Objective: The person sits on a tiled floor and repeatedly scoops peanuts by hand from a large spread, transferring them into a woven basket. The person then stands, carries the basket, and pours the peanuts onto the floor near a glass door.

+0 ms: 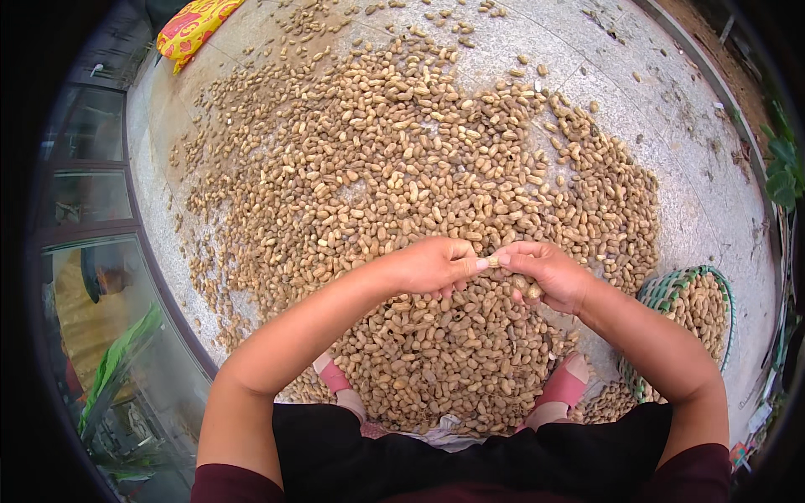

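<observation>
A small unshelled peanut [494, 261] is pinched between the fingertips of both hands. My left hand [438, 265] has its thumb and forefinger on one end of the nut. My right hand [549, 275] grips the other end with thumb and forefinger. More peanuts in the shell [527, 287] rest under the curled lower fingers of that right hand. Below both hands lies a broad, thick spread of unshelled peanuts [434, 352], heaped deepest between my feet.
At the right stands a green woven basket [657, 290] filled with peanuts. My feet in pink slippers [564, 383] flank the heap. A yellow and red bag [192, 28] lies at upper left. Glass panels [94, 195] line the left side of the concrete floor [685, 188]; leafy plants [782, 166] edge the right.
</observation>
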A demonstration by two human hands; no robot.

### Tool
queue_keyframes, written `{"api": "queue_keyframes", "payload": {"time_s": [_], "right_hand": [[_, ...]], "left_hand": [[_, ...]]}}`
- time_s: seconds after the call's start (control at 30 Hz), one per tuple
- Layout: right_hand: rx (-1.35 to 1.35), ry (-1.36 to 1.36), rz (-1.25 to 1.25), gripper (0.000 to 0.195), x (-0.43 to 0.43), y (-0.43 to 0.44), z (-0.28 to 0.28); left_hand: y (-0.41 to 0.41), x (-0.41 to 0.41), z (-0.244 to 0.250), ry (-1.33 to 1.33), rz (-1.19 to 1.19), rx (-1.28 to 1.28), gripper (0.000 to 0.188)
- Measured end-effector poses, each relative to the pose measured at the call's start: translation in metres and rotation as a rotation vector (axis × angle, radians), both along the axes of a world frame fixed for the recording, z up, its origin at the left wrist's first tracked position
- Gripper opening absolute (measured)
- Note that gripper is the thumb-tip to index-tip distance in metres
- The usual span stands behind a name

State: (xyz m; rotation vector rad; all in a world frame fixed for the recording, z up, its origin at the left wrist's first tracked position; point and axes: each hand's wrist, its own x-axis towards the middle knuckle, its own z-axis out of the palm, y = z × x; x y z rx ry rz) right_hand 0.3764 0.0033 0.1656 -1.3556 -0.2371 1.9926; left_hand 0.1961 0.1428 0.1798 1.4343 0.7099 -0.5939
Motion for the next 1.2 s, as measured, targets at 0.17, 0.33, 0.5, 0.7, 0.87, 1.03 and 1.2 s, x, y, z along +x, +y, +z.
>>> {"api": "queue_keyframes", "payload": {"time_s": [0.17,0.33,0.5,0.7,0.87,1.03,1.2], "right_hand": [[-0.161,-0.066,-0.020,0.026,0.052,-0.062,0.012],[-0.199,0.093,-0.154,0.029,0.078,-0.135,0.014],[0.019,0.407,-0.321,0.022,0.091,-0.194,0.016],[0.107,0.297,-0.575,0.019,0.102,-0.251,0.027],[-0.117,-0.032,-0.438,0.031,0.093,-0.247,0.020],[-0.058,0.283,-0.580,0.043,0.083,-0.233,-0.006],[0.016,0.314,-0.490,0.039,0.085,-0.231,-0.004]], "left_hand": [[-0.073,0.057,-0.019,-0.301,-0.100,0.253,0.026],[-0.138,0.084,-0.027,-0.371,0.119,-0.176,0.020],[-0.164,0.100,-0.021,-0.246,0.108,-0.560,0.018],[-0.140,0.096,-0.030,-0.120,0.186,-0.540,0.018],[-0.153,0.126,-0.028,-0.154,0.202,-0.539,0.018],[-0.175,0.148,-0.022,-0.240,-0.016,-0.416,0.015],[-0.190,0.152,-0.001,-0.291,-0.202,-0.096,0.007]]}}
